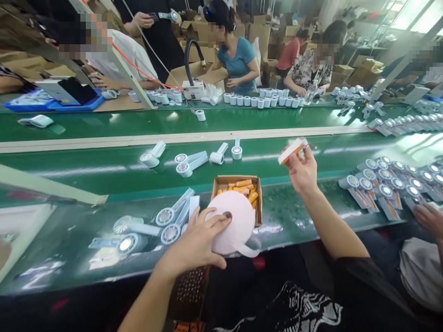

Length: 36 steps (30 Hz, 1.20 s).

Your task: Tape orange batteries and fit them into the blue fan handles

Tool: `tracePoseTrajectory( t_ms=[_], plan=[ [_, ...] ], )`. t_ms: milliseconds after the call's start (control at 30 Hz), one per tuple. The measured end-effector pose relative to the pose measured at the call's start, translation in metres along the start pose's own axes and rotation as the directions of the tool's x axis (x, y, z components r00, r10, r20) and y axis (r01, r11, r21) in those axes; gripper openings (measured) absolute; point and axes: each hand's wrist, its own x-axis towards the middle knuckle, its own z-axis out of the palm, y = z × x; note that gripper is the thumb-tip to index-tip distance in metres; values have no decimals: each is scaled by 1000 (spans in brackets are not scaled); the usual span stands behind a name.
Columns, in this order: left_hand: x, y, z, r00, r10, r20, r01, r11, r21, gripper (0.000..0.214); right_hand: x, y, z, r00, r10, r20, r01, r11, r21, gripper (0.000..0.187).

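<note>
A large roll of white tape (238, 223) stands at the table's near edge, its loose end curling out at the lower right. My left hand (197, 240) grips it from the left, fingertips near the core and thumb low by the rim. Raised over the right side, my right hand (302, 170) is closed on an orange battery (292, 151) with a white strip along it; thin wires stick out at its right end. Behind the roll is a small cardboard box (259, 203) holding several orange batteries (244, 183), partly hidden by the roll.
Pale-blue handheld fans (169, 233) lie left of the roll, and more fans (185, 166) rest on the green conveyor belt (104, 173). Rows of fan parts (384, 177) fill the right side, near a co-worker's hand (429, 216). Several people work across the line.
</note>
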Motion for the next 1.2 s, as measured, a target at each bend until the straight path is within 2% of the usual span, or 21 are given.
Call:
tracePoseTrajectory(
  t_ms=[67,100,167,233,267,300,333,400,467,533,600,633,700,833,933,1000,1100,1200],
  plan=[
    [62,-31,-27,993,-7,114,21,992,-128,52,14,31,1,994,105,40,-106,994,17,68],
    [100,-43,-36,988,-78,137,99,983,-155,44,21,46,5,988,148,41,-150,988,40,69],
    [182,-58,-44,945,-306,116,315,946,-75,53,34,74,17,974,226,22,-227,969,97,70],
    [261,-66,-39,892,-447,63,438,891,122,58,45,93,30,958,286,-34,-277,947,165,70],
    [294,-68,-32,857,-506,96,477,850,224,67,48,99,34,949,308,-66,-290,937,195,70],
    [322,-70,-24,839,-532,117,493,833,253,71,48,103,34,942,321,-94,-296,931,212,70],
    [343,-73,-17,826,-544,147,493,824,278,69,45,104,29,940,320,-117,-291,933,214,70],
    [369,-79,-2,818,-536,208,469,832,297,58,32,101,5,948,284,-144,-260,952,162,69],
    [377,-86,12,831,-491,261,408,857,314,47,10,94,-34,963,213,-166,-206,977,63,65],
    [373,-91,26,855,-417,307,319,891,322,48,-15,84,-70,967,146,-210,-153,988,-15,61],
    [366,-94,36,876,-331,350,221,922,317,49,-32,75,-88,962,79,-262,-101,992,-70,59],
    [363,-94,40,883,-291,368,178,933,312,48,-33,72,-88,961,53,-272,-83,991,-100,59],
    [361,-97,42,891,-225,395,110,950,293,45,-18,74,-74,972,35,-231,-77,981,-176,58],
    [366,-110,33,899,-141,415,48,973,226,33,53,108,-25,998,66,-14,-66,936,-346,49],
    [367,-121,29,912,-109,396,42,984,174,30,88,140,-2,971,141,194,-36,885,-464,40],
    [367,-125,31,922,-99,374,48,988,145,30,94,154,0,940,177,291,5,847,-532,33],
    [368,-125,38,934,-97,345,62,992,110,31,92,163,-11,919,182,349,91,765,-638,27],
    [371,-122,45,940,-101,327,79,994,81,29,91,162,-22,901,188,390,203,612,-764,29]
  ],
)
